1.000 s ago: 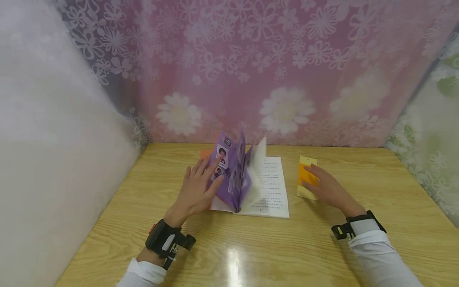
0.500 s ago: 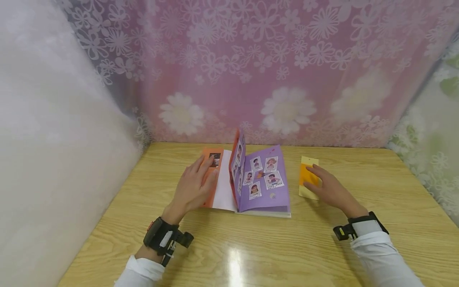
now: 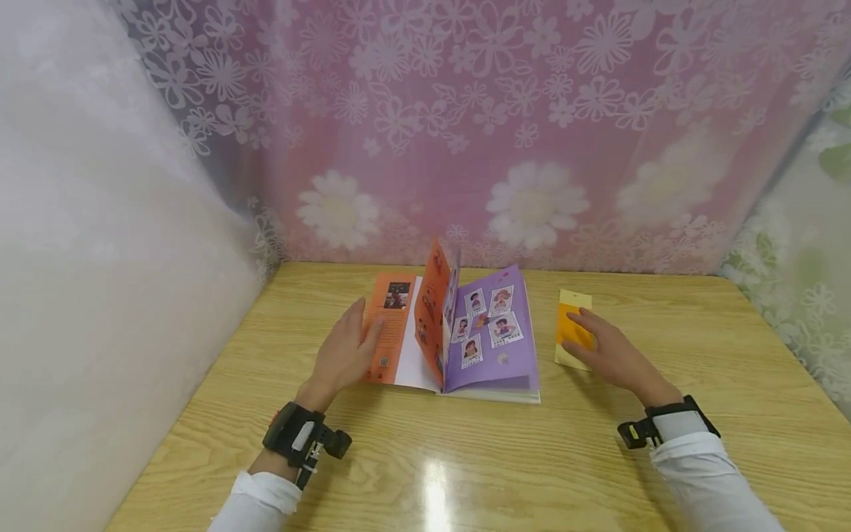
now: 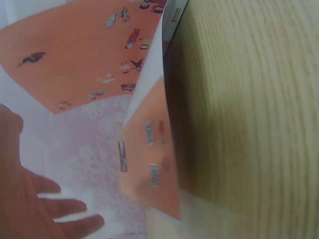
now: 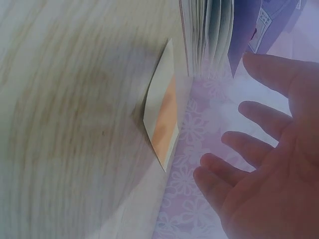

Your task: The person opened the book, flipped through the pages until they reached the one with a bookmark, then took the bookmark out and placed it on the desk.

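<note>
An open book (image 3: 495, 355) lies on the wooden table in the head view, with a purple page of cartoon portraits facing up on its right side. Near the spine an orange leaf (image 3: 433, 310) stands upright. The orange cover flap (image 3: 391, 321) spreads to the left. Over that flap's left edge is my left hand (image 3: 342, 358), fingers extended; the left wrist view shows it apart from the flap (image 4: 149, 159). My right hand (image 3: 614, 355) hovers with spread, relaxed fingers above a yellow card with an orange middle (image 5: 167, 114), holding nothing.
The wooden table (image 3: 399, 458) runs back to a pink floral curtain (image 3: 425, 133). A white sheet (image 3: 120, 258) hangs on the left side, and a green-leaf patterned cloth (image 3: 804, 244) hangs on the right. The card lies just right of the book.
Purple pages have fallen to the right and an orange leaf now stands up. My left hand has drawn back left, off the pages. The right hand stays nearly still.
</note>
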Demonstrator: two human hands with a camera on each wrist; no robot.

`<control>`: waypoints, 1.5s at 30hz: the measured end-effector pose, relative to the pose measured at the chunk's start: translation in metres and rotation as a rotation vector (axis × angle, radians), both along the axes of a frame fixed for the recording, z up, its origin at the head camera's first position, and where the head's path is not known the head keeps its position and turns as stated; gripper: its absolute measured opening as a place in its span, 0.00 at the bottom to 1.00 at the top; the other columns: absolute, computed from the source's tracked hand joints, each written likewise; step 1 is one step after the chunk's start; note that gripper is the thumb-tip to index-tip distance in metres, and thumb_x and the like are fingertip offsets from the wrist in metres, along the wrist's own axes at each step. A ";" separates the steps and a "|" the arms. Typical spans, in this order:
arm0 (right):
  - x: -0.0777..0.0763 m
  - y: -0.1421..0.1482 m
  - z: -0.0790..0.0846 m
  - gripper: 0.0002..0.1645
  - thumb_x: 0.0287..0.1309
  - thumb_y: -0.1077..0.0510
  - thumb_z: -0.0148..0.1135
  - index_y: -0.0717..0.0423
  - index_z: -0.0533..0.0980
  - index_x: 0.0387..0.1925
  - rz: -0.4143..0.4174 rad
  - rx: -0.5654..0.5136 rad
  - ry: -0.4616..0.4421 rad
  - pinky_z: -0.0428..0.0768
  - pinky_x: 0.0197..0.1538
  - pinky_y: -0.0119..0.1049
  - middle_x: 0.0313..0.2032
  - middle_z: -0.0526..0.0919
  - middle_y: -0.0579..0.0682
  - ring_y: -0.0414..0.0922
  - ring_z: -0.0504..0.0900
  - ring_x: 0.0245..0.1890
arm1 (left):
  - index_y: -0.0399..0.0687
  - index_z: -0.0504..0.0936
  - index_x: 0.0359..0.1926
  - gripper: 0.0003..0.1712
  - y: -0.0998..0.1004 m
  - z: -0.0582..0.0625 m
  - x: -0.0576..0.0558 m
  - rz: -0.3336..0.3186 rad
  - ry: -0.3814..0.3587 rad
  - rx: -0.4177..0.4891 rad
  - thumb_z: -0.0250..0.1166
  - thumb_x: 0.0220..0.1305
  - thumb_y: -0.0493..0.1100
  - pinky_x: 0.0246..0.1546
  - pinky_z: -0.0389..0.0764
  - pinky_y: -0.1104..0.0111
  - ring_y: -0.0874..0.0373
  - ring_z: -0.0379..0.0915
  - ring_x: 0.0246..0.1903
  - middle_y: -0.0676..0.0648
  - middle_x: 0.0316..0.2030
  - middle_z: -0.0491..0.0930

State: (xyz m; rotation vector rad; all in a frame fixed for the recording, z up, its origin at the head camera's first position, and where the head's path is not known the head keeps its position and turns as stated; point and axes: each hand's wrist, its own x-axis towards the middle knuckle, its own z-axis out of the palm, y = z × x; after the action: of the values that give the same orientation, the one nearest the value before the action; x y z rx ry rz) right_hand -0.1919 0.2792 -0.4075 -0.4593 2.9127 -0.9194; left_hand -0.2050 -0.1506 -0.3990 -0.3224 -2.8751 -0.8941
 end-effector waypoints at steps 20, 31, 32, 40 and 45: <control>-0.005 0.001 -0.014 0.42 0.59 0.41 0.51 0.62 0.54 0.65 -0.011 -0.008 -0.004 0.53 0.59 0.64 0.65 0.51 0.72 0.68 0.50 0.62 | 0.51 0.58 0.65 0.41 -0.021 -0.003 -0.006 0.024 -0.466 0.668 0.37 0.60 0.72 0.46 0.75 0.55 0.47 0.67 0.54 0.41 0.60 0.64; -0.004 0.005 -0.012 0.41 0.59 0.43 0.51 0.63 0.54 0.65 -0.004 -0.004 0.017 0.52 0.59 0.64 0.65 0.50 0.73 0.68 0.49 0.63 | 0.59 0.55 0.67 0.37 0.012 0.028 0.000 -0.295 -0.352 0.718 0.32 0.63 0.70 0.48 0.73 0.55 0.50 0.65 0.56 0.44 0.62 0.62; -0.004 0.006 -0.012 0.41 0.59 0.43 0.51 0.63 0.54 0.65 -0.004 -0.006 0.020 0.52 0.59 0.65 0.65 0.50 0.72 0.68 0.49 0.63 | 0.59 0.55 0.67 0.37 0.016 0.030 0.000 -0.316 -0.350 0.724 0.32 0.63 0.70 0.49 0.72 0.54 0.50 0.64 0.56 0.44 0.63 0.61; -0.003 0.009 -0.012 0.41 0.59 0.42 0.51 0.62 0.54 0.65 -0.010 -0.012 0.027 0.53 0.58 0.65 0.66 0.49 0.71 0.68 0.49 0.63 | 0.61 0.50 0.69 0.31 0.052 0.026 -0.009 -0.469 -0.347 0.732 0.29 0.68 0.62 0.53 0.68 0.51 0.49 0.58 0.61 0.46 0.67 0.55; -0.003 0.009 -0.010 0.41 0.59 0.42 0.51 0.61 0.54 0.65 -0.016 -0.002 0.028 0.53 0.59 0.65 0.66 0.49 0.71 0.68 0.49 0.63 | 0.63 0.48 0.69 0.32 0.080 0.018 -0.016 -0.526 -0.313 0.653 0.30 0.67 0.64 0.55 0.66 0.51 0.51 0.54 0.63 0.49 0.68 0.52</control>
State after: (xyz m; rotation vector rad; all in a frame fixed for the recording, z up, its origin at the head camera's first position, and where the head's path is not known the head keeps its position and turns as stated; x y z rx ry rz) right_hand -0.1946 0.2886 -0.4177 -0.4535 2.9453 -0.9262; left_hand -0.2213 -0.0704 -0.3812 -0.9444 -2.5574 -2.0490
